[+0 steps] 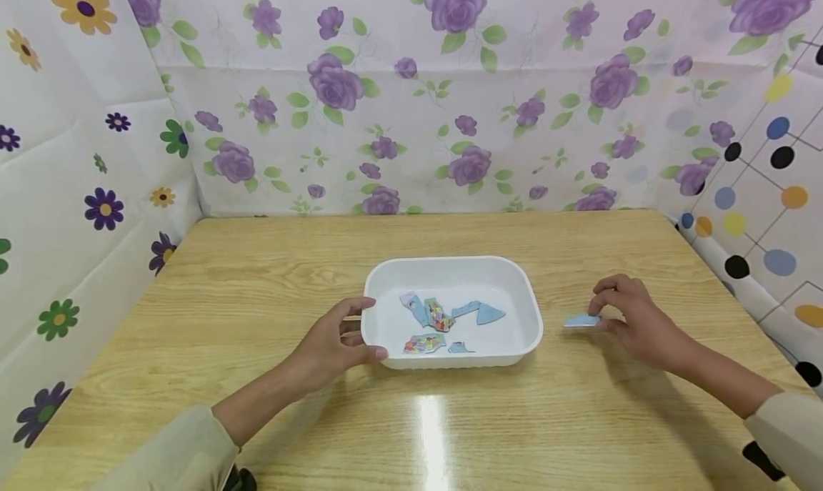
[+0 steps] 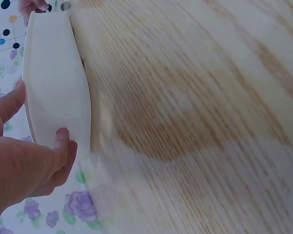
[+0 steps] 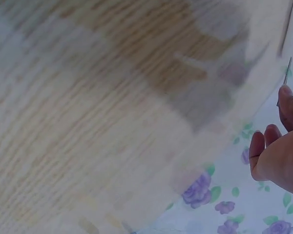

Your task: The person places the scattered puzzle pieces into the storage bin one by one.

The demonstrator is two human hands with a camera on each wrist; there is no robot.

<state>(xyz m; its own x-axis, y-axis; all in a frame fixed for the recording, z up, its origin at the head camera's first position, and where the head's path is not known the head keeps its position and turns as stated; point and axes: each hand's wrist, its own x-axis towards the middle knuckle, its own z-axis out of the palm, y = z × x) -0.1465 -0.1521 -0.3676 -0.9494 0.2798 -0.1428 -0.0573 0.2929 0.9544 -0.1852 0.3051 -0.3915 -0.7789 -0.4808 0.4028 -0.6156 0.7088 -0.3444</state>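
A white plastic tray (image 1: 450,361) sits on the table, with several irregular, printed puzzle pieces (image 1: 439,314) lying flat inside. My left hand (image 1: 331,346) holds the tray by its left end, thumb at the front corner and fingers along the side. The left wrist view shows those fingers against the tray's outer wall (image 2: 53,73). To the right of the tray, my right hand (image 1: 633,323) pinches a light-blue puzzle piece (image 1: 581,321) between thumb and fingers, low over the table. From the right wrist, this piece (image 3: 288,70) appears as a thin edge beyond the fingertips.
The wood-grain table (image 1: 270,298) extends around the tray on all sides. Behind it hangs a sheet with purple flowers (image 1: 334,83). Patterned sheets also line the left and right sides, the right one with coloured dots (image 1: 781,262).
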